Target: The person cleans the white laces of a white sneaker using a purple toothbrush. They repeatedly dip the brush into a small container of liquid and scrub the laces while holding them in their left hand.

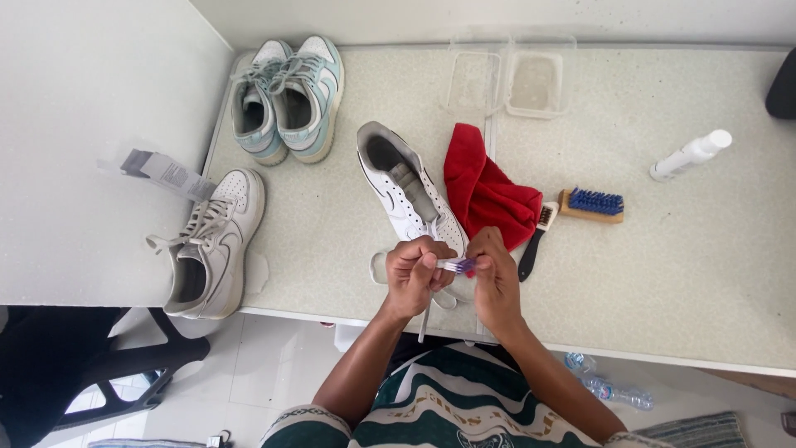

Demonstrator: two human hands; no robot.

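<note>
Lace-scrubbing step underway, apparently: left hand (412, 274) pinched the white shoelace (426, 313); right hand (491, 272) gripped the small purple-bristled brush (456, 265) above the white sneaker (408, 192). Next move likely needs taut lace.

The table (680, 274) has a matt, finely speckled, stone-like top. The white shoe (406, 195) looks like smooth leather with a faint sheen and a grey fabric lining; its lace (427, 311) is flat woven cloth. The red cloth (485, 191) is soft, matt and creased. The small brush (456, 265) has clear glossy plastic and purple bristles. The wooden brush (590, 205) has a pale matt back and blue bristles. The spray bottle (690, 155) is smooth white plastic. The two containers (510, 83) are clear plastic.
</note>
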